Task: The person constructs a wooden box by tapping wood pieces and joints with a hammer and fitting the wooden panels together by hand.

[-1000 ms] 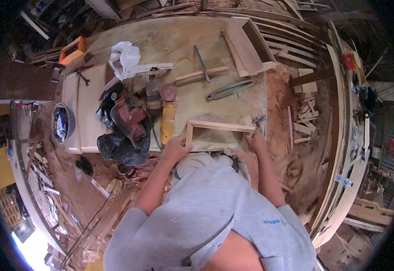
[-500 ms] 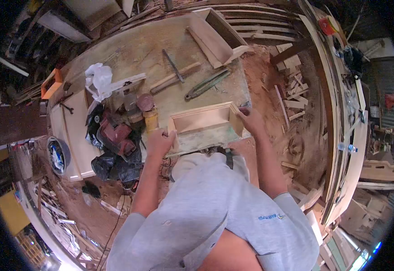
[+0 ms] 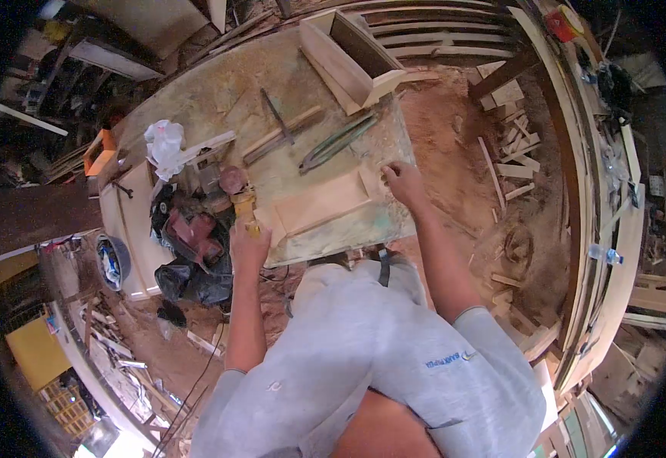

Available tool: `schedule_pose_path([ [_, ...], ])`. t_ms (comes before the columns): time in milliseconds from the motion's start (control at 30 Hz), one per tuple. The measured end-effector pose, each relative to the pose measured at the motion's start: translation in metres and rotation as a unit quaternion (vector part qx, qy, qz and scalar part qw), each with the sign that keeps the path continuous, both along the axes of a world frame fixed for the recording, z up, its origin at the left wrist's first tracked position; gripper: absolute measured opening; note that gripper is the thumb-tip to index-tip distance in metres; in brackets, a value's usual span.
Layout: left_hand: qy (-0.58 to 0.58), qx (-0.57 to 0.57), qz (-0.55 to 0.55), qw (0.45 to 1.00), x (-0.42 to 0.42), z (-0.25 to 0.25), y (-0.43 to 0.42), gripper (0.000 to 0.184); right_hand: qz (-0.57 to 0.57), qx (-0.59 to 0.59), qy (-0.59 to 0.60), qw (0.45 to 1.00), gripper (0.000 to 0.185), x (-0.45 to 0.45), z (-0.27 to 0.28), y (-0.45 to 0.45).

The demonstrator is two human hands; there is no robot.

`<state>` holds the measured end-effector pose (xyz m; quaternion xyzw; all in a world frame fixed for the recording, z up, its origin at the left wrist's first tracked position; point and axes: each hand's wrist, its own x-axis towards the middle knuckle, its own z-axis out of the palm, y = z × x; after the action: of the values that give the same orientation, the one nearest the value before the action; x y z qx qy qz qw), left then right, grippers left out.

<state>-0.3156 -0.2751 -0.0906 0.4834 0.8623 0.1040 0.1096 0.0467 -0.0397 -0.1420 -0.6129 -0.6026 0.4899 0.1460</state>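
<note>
A shallow pale wooden box (image 3: pixel 321 204) lies on the table in front of me, blurred by motion. My right hand (image 3: pixel 404 186) is at its right end, fingers curled in at the edge; how firmly they grip is hard to see. To the left, my left hand (image 3: pixel 249 243) is closed at the lower end of a yellow angle grinder (image 3: pixel 243 201) with a round reddish disc. That hand is close to the box's left end and hides part of the grinder's body. Beyond the box are a green-handled hand plane or similar long tool (image 3: pixel 337 143) and a dark file (image 3: pixel 277 116).
A larger wooden box (image 3: pixel 337 61) stands at the table's (image 3: pixel 203 99) far right corner. Left of the grinder are a white plastic bag (image 3: pixel 165 143), a dark red power tool (image 3: pixel 194 233) and black plastic (image 3: pixel 188 280). Wood offcuts (image 3: pixel 517 156) litter the floor at right.
The wooden box has gone from tilted up between both hands to lying flatter on the table. My left hand has moved left from its end to the grinder. My right hand stays near the right end.
</note>
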Motion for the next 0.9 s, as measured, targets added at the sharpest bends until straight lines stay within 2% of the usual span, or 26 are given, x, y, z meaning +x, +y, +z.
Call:
schedule_pose_path([
  [67, 0.05, 0.04, -0.006, 0.998, 0.015, 0.006, -0.007, 0.052, 0.061, 0.158, -0.093, 0.981, 0.028, -0.001, -0.008, 0.014],
  [133, -0.014, 0.079, 0.059, 0.995, 0.05, 0.04, 0.001, 0.054, 0.113, 0.187, -0.115, 0.969, 0.023, -0.005, -0.045, 0.033],
  [167, -0.032, 0.079, 0.035, 0.996, 0.062, 0.045, 0.002, 0.052, 0.14, 0.201, -0.126, 0.961, 0.021, -0.008, -0.061, 0.042],
  [267, -0.076, 0.081, -0.019, 0.994, 0.097, 0.056, 0.006, 0.048, 0.252, 0.175, -0.204, 0.93, 0.021, -0.025, -0.073, 0.062],
  [467, -0.147, 0.074, -0.048, 0.985, 0.168, 0.049, 0.008, 0.045, 0.264, 0.164, -0.177, 0.934, 0.023, -0.03, -0.09, 0.071],
  [567, -0.169, 0.056, -0.061, 0.982, 0.191, 0.043, 0.012, 0.045, 0.312, 0.157, -0.171, 0.921, 0.022, -0.03, -0.084, 0.076],
  [667, -0.184, 0.032, -0.065, 0.98, 0.202, 0.033, 0.019, 0.046, 0.241, 0.139, -0.072, 0.958, 0.02, -0.016, -0.066, 0.077],
  [767, -0.243, 0.052, -0.008, 0.969, 0.218, 0.021, 0.052, 0.041, 0.193, 0.072, 0.17, 0.964, 0.02, 0.013, -0.045, 0.079],
  [833, -0.321, 0.094, 0.069, 0.94, 0.225, 0.006, 0.083, 0.037, 0.192, 0.027, 0.223, 0.955, 0.019, 0.024, -0.037, 0.071],
  [900, -0.353, 0.136, 0.075, 0.923, 0.228, -0.014, 0.116, 0.042, 0.193, 0.011, 0.254, 0.948, 0.019, 0.029, -0.032, 0.064],
])
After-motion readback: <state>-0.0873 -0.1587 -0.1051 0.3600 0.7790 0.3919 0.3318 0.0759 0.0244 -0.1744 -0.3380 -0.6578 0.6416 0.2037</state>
